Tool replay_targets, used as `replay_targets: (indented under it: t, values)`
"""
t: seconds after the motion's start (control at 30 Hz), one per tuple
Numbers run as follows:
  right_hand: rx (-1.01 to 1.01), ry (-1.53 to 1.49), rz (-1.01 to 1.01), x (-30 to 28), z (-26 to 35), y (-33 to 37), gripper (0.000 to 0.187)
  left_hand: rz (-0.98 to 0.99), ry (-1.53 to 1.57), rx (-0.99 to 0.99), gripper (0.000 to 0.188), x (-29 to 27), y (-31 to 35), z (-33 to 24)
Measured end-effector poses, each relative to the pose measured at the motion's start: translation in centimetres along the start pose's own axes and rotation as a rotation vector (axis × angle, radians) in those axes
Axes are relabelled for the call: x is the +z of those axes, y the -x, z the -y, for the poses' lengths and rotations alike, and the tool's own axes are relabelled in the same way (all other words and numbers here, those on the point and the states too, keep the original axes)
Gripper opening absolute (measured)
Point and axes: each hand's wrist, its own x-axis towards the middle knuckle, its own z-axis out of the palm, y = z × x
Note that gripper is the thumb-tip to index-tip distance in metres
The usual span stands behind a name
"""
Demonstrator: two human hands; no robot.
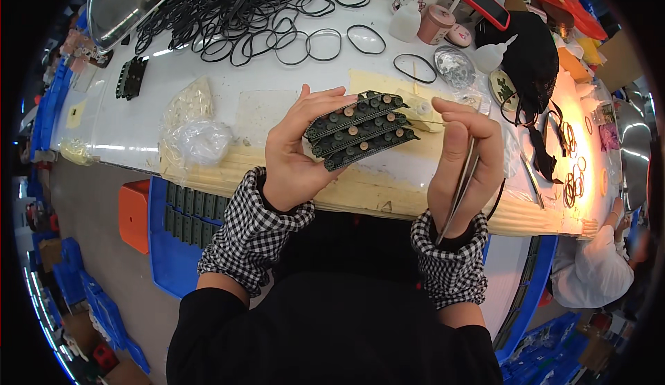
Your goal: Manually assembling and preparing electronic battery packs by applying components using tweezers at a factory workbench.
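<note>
1. In the head view, a stack of dark green, ridged strips studded with round black and tan discs [357, 130] is being held in the left hand [291, 146], fingers wrapped behind, thumb hidden beneath; the stack is tilted, its free ends pointed toward the other grip.

2. And over to the right hand [467, 160]: a pair of slim, silvery metal tweezers [457, 194] is gripped, fingers closed around it, its rear end pointed down toward the wrist. Whether the stack is touched by the tips cannot be told.

3. Beyond the left grip, a great tangle of thin black rubber loops [222, 11] is spread over the white tabletop [111, 132], and just beside that hand a crumpled clear plastic bag [197, 139] is seen.

4. Beyond the right grip, a round clear dish [454, 66] and a pink cup [436, 24] are crowded together; to its right, a long metal tool [532, 180] is laid down.

5. Below the left grip, more dark green strips [190, 212] are lined up in a blue plastic crate [173, 274], with an orange plastic stool [134, 215] placed alongside.
</note>
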Motion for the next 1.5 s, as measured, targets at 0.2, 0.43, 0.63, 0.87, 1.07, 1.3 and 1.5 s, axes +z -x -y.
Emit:
replay_targets:
  t: [0.2, 0.43, 0.63, 0.87, 1.07, 1.3, 1.5]
  values:
    - [0.140, -0.195, 0.077, 1.7, 0.4, 0.5, 0.007, 0.007, 0.002, -0.007, 0.053, 0.1, -0.1, 0.0]
    - [0.065, -0.114, 0.086, 1.9, 0.1, 0.6, 0.006, 0.009, -0.016, -0.018, 0.052, 0.0, 0.0, -0.2]
    - [0.122, -0.138, -0.026, 1.3, -0.3, 0.4, 0.007, -0.004, -0.001, -0.009, 0.053, 0.1, 0.1, 0.0]
    - [-0.168, 0.611, 0.046, -1.0, -3.0, -0.9, 0.007, -0.033, 0.036, -0.007, 0.053, 0.1, 0.0, 0.1]
    - [-0.210, 0.444, -0.073, -0.9, -1.6, -0.6, 0.006, -0.049, 0.074, -0.032, 0.054, 0.2, 0.0, 0.1]
    - [0.110, -0.146, 0.120, 0.7, -0.1, 1.0, 0.006, -0.052, 0.064, -0.038, 0.053, 0.2, 0.1, 0.0]
    - [0.163, -0.125, 0.173, 0.8, 0.1, 1.1, 0.013, -0.055, 0.072, -0.041, 0.053, 0.3, 0.1, -0.1]
